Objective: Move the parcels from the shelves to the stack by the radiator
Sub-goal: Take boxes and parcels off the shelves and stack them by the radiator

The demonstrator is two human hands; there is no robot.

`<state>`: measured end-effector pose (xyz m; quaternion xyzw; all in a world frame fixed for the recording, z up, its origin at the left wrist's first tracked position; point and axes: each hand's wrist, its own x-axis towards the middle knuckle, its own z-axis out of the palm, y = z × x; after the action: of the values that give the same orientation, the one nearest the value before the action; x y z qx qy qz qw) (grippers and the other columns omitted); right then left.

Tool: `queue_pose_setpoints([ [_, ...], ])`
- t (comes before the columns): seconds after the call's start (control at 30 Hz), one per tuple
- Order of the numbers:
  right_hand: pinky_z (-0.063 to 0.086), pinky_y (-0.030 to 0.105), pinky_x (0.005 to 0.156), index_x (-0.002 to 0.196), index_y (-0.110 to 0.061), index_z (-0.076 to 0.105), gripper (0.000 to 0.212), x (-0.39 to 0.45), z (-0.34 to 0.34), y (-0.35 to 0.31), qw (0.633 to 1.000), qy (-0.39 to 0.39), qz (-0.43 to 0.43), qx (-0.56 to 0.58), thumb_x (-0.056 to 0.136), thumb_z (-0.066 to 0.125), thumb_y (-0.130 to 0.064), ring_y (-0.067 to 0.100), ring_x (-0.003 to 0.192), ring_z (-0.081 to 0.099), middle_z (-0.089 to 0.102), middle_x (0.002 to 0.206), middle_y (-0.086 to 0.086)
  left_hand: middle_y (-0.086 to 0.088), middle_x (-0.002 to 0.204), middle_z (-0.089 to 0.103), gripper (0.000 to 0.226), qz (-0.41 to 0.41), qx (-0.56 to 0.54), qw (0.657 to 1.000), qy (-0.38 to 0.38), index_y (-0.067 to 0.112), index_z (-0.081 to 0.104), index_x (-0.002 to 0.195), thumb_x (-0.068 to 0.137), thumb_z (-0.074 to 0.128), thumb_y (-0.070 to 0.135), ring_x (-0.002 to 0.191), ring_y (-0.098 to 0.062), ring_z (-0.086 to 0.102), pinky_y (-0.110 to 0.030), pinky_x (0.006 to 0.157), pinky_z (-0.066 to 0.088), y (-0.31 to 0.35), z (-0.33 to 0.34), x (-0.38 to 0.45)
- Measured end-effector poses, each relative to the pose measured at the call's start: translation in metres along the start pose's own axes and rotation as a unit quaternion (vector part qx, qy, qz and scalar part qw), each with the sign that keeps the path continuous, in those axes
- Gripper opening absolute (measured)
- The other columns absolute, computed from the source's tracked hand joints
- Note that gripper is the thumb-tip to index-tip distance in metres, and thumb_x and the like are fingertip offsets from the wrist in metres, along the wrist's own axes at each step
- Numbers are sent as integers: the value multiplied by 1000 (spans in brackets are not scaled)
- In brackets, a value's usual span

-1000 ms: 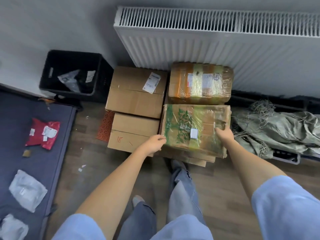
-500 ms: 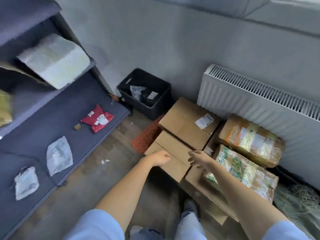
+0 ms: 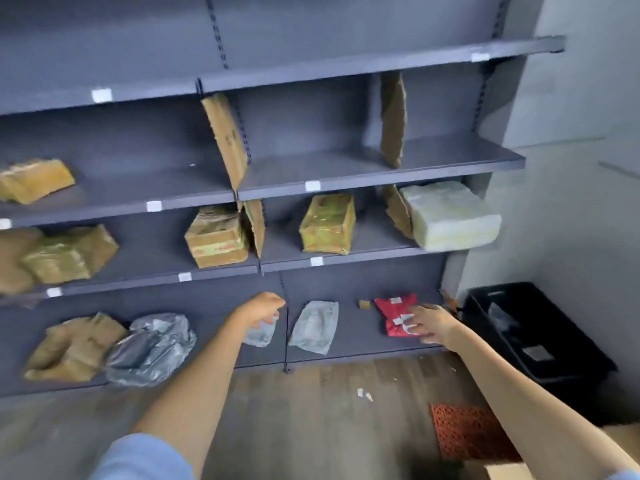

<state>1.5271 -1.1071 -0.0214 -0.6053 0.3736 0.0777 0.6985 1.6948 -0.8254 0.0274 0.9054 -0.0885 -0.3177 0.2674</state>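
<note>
Right hand (image 3: 427,325) open over the red parcel (image 3: 394,315) on the bottom shelf (image 3: 363,355), near the black bin (image 3: 533,344). Left hand (image 3: 261,308) loosely curled, empty. Risk: slippery pouch sliding off under a shallow grip.

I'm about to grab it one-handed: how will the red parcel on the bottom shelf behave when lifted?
The red parcel lies flat and thin like a soft mailer bag, so it will probably flop and weigh little. Its surface looks like glossy plastic, perhaps slippery. The right hand is at its edge; a pinch should do.
</note>
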Motion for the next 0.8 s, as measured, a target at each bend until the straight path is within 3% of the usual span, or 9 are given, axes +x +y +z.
queue_pose_setpoints([
  [0.07, 35, 17, 53, 88, -15, 54, 26, 21, 37, -15, 999, -18, -10, -29, 98, 31, -22, 14, 47, 53, 56, 56, 2, -4, 110, 50, 35, -19, -43, 999, 12, 13, 47, 127, 100, 35, 31, 97, -20, 51, -27, 78, 37, -27, -27, 4],
  [0.17, 35, 30, 67, 90, -16, 54, 18, 46, 90, -33, 994, -28, -27, -105, 98, 38, -19, 20, 70, 49, 50, 83, 6, -5, 105, 51, 23, -36, -109, 993, 14, 17, 50, 114, 100, 38, 30, 87, -17, 54, -26, 76, 39, -56, -45, 15],
  [0.23, 34, 35, 81, 103, -16, 50, 13, 60, 108, -43, 991, -14, -28, -130, 98, 40, -20, 22, 79, 50, 50, 100, 9, -3, 100, 53, 18, -47, -136, 990, 6, 19, 52, 106, 100, 36, 27, 81, -14, 54, -24, 72, 40, -67, -43, 30],
  [0.37, 35, 35, 82, 110, -16, 49, 16, 99, 115, -61, 991, 12, -23, -134, 97, 44, -22, 25, 85, 52, 52, 107, 9, -1, 110, 52, 19, -53, -131, 990, -14, 23, 48, 113, 98, 37, 26, 97, -18, 51, -33, 90, 40, -76, -38, 66],
  [0.47, 39, 37, 84, 115, -12, 53, 21, 140, 114, -81, 992, 40, -43, -110, 96, 46, -19, 26, 88, 53, 55, 99, 9, -2, 107, 50, 12, -47, -136, 990, -9, 24, 49, 102, 98, 38, 24, 92, -17, 48, -23, 71, 38, -64, -44, 107],
  [0.53, 41, 40, 92, 125, -7, 51, 31, 169, 114, -96, 993, 48, -53, -97, 96, 47, -18, 32, 101, 56, 56, 113, 12, -4, 106, 49, 13, -37, -154, 987, 8, 23, 52, 98, 99, 39, 23, 88, -15, 48, -23, 68, 35, -50, -52, 144],
  [0.6, 39, 42, 100, 132, -6, 46, 37, 196, 116, -111, 993, 41, -59, -95, 97, 46, -17, 36, 121, 50, 51, 133, 15, -4, 116, 54, 26, -21, -164, 986, 30, 18, 56, 117, 99, 40, 26, 98, -17, 50, -27, 79, 37, -32, -55, 186],
  [0.7, 34, 45, 106, 143, -13, 32, 47, 244, 116, -131, 992, 13, -72, -107, 97, 44, -16, 35, 134, 38, 38, 146, 13, -1, 137, 50, 37, -14, -175, 983, 46, 16, 49, 134, 99, 42, 27, 116, -18, 50, -29, 87, 41, 1, -50, 243],
  [0.8, 40, 31, 101, 147, -14, 20, 55, 288, 117, -149, 989, 29, -85, -118, 97, 42, -6, 37, 132, 39, 35, 147, 15, -2, 145, 44, 41, -16, -186, 981, 51, 13, 42, 139, 99, 41, 22, 130, -22, 44, -31, 104, 38, 33, -43, 301],
])
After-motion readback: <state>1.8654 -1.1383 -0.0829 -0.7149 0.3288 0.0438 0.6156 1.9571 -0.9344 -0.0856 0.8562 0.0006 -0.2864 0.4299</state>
